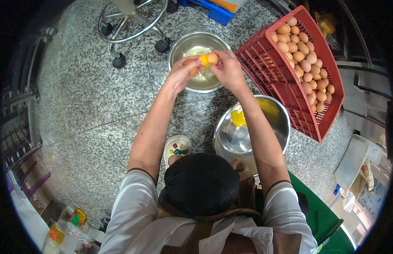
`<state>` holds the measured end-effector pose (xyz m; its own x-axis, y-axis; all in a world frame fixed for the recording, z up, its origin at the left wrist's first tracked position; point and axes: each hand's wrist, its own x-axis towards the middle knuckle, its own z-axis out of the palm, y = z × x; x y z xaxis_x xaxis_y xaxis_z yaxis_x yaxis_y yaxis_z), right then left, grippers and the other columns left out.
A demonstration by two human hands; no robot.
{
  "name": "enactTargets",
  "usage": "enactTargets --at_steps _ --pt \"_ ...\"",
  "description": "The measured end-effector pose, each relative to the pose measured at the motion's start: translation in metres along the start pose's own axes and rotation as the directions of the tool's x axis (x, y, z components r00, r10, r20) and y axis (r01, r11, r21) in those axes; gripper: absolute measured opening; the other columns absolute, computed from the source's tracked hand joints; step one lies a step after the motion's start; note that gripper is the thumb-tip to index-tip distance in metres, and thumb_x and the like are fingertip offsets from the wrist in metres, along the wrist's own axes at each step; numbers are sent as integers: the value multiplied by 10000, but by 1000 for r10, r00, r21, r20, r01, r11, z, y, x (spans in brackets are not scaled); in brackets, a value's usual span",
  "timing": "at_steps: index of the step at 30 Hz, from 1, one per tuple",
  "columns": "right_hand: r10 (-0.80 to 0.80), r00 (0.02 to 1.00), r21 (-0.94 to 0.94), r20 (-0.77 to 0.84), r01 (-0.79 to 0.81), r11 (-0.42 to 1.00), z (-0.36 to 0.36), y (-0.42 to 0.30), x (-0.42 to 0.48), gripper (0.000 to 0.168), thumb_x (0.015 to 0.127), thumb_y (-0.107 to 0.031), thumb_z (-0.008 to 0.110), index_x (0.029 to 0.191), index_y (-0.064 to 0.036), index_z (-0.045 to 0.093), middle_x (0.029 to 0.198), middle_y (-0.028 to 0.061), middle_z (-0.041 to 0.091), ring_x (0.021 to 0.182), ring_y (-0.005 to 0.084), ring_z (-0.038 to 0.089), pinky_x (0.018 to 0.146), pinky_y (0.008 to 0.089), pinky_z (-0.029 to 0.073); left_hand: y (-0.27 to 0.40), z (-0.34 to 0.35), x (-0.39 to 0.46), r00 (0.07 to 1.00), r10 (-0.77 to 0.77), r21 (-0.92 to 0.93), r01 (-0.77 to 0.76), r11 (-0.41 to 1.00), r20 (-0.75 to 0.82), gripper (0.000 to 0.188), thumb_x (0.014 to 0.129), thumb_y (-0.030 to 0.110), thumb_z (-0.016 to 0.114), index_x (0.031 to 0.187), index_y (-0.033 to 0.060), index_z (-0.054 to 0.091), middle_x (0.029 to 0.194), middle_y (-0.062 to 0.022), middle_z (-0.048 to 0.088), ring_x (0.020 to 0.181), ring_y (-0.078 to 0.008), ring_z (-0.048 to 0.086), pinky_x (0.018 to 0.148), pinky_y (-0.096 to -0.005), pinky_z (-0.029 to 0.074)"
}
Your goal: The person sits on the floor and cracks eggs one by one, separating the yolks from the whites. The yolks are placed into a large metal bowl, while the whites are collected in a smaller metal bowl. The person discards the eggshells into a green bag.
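My left hand and my right hand are close together above a steel bowl on the floor. Each grips part of a cracked brown egg, the left an eggshell half, the right another shell half. An egg yolk shows bright between the two pieces. Clear egg white lies in the bowl beneath. Nearer to me, partly behind my right forearm, a larger steel bowl stands tilted, with yellow yolk inside it.
A red plastic crate of many brown eggs leans on the right. At the upper left stands a wheeled chrome stool base, near a blue pallet. My shoe rests on the speckled floor. A green surface is at lower right.
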<state>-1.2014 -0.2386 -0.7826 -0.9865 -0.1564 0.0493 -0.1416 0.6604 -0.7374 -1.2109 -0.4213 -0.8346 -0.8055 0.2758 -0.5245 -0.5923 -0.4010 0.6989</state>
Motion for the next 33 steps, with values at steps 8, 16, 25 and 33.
enactTargets --at_steps 8,16,25,33 --pt "-213 917 -404 -338 63 913 -24 -25 -17 452 762 -61 700 1198 -66 580 1104 134 570 985 319 598 800 406 509 3 7 -11 996 -10 -216 28 976 86 429 873 143 695 1228 -30 526 1133 -151 626 934 -200 664 699 -241 516" --pt "24 925 67 -379 2 998 -5 -12 -26 461 787 -5 709 1228 -28 576 1086 101 586 868 166 598 801 292 500 23 13 -20 993 103 86 -109 990 65 406 873 136 700 1216 -25 555 1070 -122 656 884 -175 669 680 -244 516" --pt "369 923 872 110 -267 410 11 -2 -26 472 855 -75 707 1287 -2 532 1089 81 643 986 133 602 917 275 464 35 34 -29 837 525 569 -510 645 155 270 815 97 732 1063 13 666 1024 -72 682 911 -150 661 785 -265 516" --pt "354 929 875 104 -255 411 5 2 -30 492 866 -53 685 1323 -26 504 1086 79 641 1024 135 590 942 272 450 53 40 -50 577 768 876 -481 45 277 294 753 60 726 1043 69 680 1009 -110 645 917 -264 649 795 -338 519"
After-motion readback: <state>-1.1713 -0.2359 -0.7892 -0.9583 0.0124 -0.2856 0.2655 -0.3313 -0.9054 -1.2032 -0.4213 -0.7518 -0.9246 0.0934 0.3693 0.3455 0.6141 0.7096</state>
